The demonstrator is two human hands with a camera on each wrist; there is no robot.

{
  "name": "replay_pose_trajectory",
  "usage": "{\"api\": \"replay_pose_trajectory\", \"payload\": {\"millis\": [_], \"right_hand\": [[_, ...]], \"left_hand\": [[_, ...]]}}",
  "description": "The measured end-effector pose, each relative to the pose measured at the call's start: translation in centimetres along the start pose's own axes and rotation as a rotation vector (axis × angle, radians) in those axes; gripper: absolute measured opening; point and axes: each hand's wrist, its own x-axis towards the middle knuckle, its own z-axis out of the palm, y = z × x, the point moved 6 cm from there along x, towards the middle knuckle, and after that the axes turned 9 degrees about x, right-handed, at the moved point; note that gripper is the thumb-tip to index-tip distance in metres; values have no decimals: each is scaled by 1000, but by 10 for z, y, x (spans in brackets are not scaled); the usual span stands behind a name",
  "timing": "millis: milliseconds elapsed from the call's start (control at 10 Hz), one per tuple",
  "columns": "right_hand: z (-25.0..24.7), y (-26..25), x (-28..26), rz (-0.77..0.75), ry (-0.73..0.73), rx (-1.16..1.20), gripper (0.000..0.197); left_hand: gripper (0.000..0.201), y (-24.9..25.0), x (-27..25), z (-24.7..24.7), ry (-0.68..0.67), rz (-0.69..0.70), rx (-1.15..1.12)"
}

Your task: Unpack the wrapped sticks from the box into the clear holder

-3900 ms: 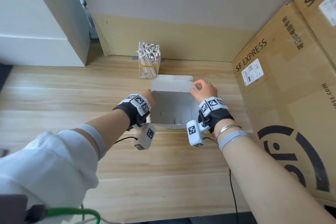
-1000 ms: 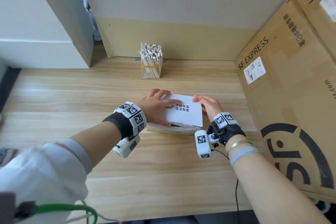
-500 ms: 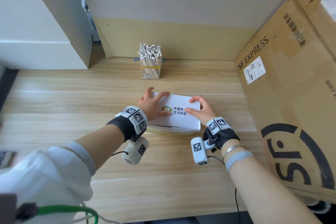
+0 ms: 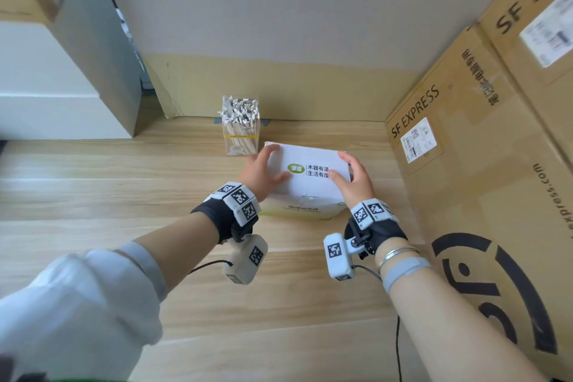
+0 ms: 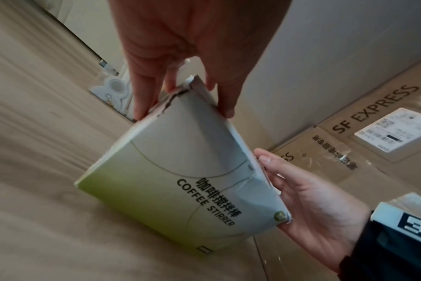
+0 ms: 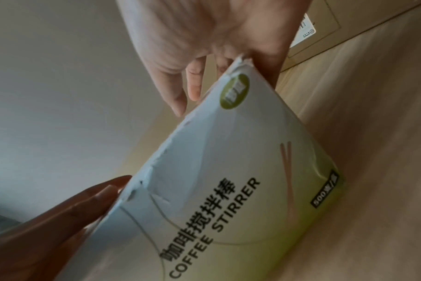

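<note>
Box contents hidden under shut lid; clear holder base behind box's far left corner.

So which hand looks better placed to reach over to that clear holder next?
Probably the left hand. It grips the box at the corner nearest the clear holder, which stands just beyond it. The right hand holds the far side, nearer the cardboard cartons.

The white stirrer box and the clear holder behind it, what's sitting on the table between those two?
Nothing: in the head view only a narrow strip of bare wooden table separates the box from the clear holder. The left hand grips the box's near corner.
</note>
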Motion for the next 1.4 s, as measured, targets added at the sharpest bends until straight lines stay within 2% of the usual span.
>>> {"api": "replay_pose_trajectory", "payload": {"millis": [200,400,600,800,1000,1200,1400], "right_hand": [[-11,-17,46,-15,-12,-9,48],[5,-25,95,-42,-36,-35,50],[17,-20,124,-63,-48,-30,48],[23,-9,131,-52,-70,-32,48],[23,-10,129,-48,-47,-58,48],[14,-27,111,-63,-8,-95,38],[10,-65,77,-121,-32,-66,29]], "left_hand": [[53,25,39,-9,52,39,-53],[49,26,79,-13,132,8,-71],[50,28,98,1,119,-94,-55],[48,27,100,7,154,-100,-39],[50,25,96,7,117,-119,-20],[46,32,89,-1,104,-122,33],[39,59,63,-23,87,-65,71]]}}
